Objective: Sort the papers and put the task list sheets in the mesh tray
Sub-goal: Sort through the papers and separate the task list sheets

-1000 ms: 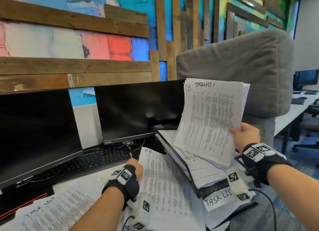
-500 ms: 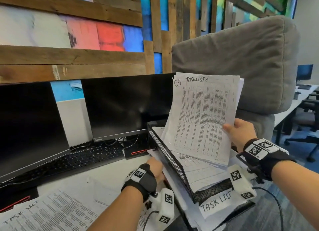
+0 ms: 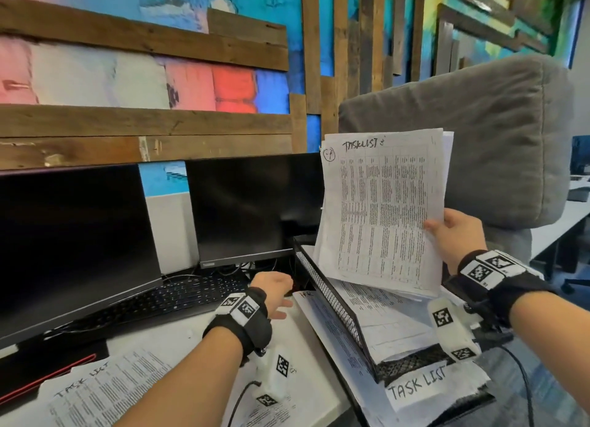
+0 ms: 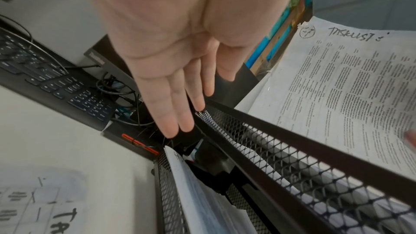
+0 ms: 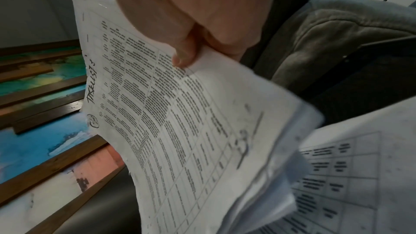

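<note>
My right hand (image 3: 453, 231) pinches the right edge of a stack of task list sheets (image 3: 380, 209), thumb on the front, and holds it upright above the black mesh tray (image 3: 329, 295). In the right wrist view the thumb presses on the sheets (image 5: 180, 113). The tray holds more printed sheets and carries a "TASK LIST" label (image 3: 418, 388). My left hand (image 3: 274, 289) hovers empty with straight fingers (image 4: 178, 113) at the tray's far left corner (image 4: 292, 149). An "HR" sheet (image 3: 322, 318) lies in the lower tray, under the top one. Another task list sheet (image 3: 105, 391) lies on the desk at near left.
Two dark monitors (image 3: 249, 209) and a black keyboard (image 3: 178, 295) stand behind the white desk (image 3: 178, 337). Cables (image 4: 117, 84) tangle by the monitor foot. A grey cushioned chair back (image 3: 472, 132) rises behind the tray. The desk edge falls away at right.
My left hand left the HR sheet in the lower tray and moved forward, empty, to the tray's back left corner. The right hand keeps the task list stack raised over the tray.
</note>
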Motion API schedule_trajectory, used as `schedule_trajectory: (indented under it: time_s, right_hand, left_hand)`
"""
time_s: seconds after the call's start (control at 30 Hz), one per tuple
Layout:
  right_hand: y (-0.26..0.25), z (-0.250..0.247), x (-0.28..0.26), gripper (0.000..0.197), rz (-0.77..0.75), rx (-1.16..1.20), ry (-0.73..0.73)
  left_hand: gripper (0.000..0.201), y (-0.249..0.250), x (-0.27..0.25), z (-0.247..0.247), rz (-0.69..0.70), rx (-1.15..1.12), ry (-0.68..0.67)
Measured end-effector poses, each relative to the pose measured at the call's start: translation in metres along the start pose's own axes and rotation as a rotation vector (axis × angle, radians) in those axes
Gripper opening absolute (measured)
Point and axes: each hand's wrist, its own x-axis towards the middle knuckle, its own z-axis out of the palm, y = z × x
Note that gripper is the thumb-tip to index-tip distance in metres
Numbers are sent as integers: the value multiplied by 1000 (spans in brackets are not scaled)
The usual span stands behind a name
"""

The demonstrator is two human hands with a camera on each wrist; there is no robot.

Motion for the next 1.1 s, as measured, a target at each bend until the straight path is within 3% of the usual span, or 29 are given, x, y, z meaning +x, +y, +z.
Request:
schedule_trajectory:
  time_s: [0.17,0.33,0.6,0.83,0.97,1.1]
  right_hand:
    - [-15,7,0,20,-58,33,29]
    - [-17,14,-7,19,-85,6,19]
    - [-31,2,-8,15,-190,-40,-18]
    - [-61,-9,2,18,-243,32,37]
    - [-69,-1,6,16,-240,92,37]
    - [-66,17,2,13,-206,57,-27]
  left_hand:
    - [30,17,-20,-5,47,-44,16]
    - [21,34,-35,-6,114,-8,17]
    - [48,56,-41,6,182,-20,51]
    - [55,81,-33,18,348,-13,106]
    - [27,95,-29,13,488,-57,141]
    - [5,99,-26,-1,497,-73,272]
